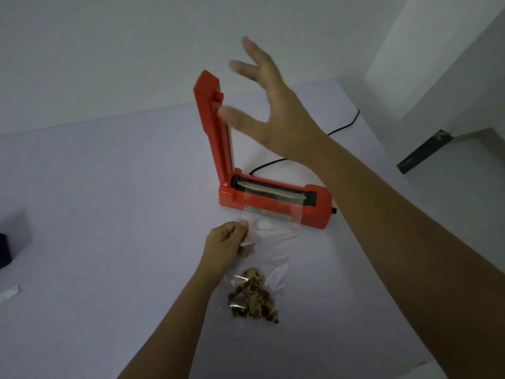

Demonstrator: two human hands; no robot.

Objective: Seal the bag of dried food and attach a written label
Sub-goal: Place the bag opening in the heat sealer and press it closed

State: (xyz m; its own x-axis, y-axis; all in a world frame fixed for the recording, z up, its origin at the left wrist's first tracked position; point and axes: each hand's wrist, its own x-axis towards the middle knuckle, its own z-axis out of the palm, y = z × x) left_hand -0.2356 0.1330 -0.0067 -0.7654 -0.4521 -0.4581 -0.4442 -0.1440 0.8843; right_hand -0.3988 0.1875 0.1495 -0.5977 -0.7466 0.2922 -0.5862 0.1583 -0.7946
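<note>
A clear plastic bag [269, 242] lies on the white table [109, 214], with brown dried food [252, 296] at its near end. Its open far end lies across the sealing strip of an orange heat sealer [319, 201]. The sealer's arm [211, 127] stands raised, nearly upright. My left hand [228, 242] pinches the bag's left edge just in front of the sealer. My right hand [270, 105] hovers in the air, fingers spread and blurred, close to the right of the raised arm and not touching it.
A black power cord [344, 127] runs from behind the sealer to the table's far right edge. A dark object [4, 250] and a pale strip [9, 294] lie at the far left. White walls stand behind and to the right.
</note>
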